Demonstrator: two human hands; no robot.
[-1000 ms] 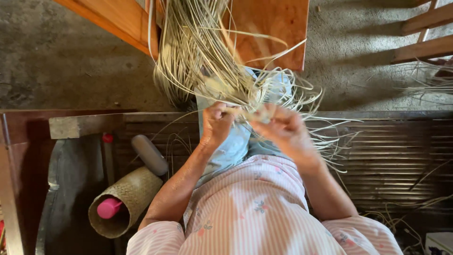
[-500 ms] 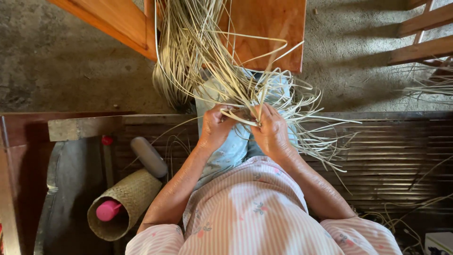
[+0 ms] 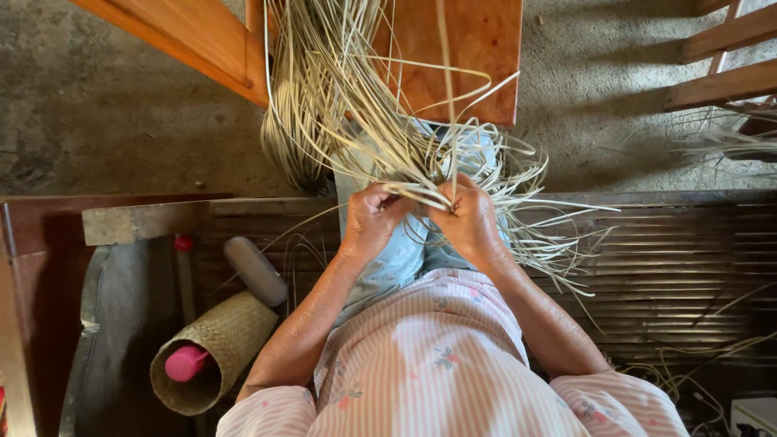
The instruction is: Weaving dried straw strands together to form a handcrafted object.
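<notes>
Since the earlier frame both hands have come closer together and a little lower over the lap, and the loose strands fan out more to the right. The big bundle of pale straw strips (image 3: 324, 105) hangs from the wooden frame (image 3: 453, 57) above and spreads over the knees. Most strips are loose and unwoven; only a small knot of work sits between the hands, so I judge the weaving is at an early stage. The left hand (image 3: 374, 217) has its fingers curled tight around a few strips. The right hand (image 3: 468, 220) also pinches strips, fingers closed. A woven basket (image 3: 218, 344) lies on the slatted bench (image 3: 680, 267), apart.
</notes>
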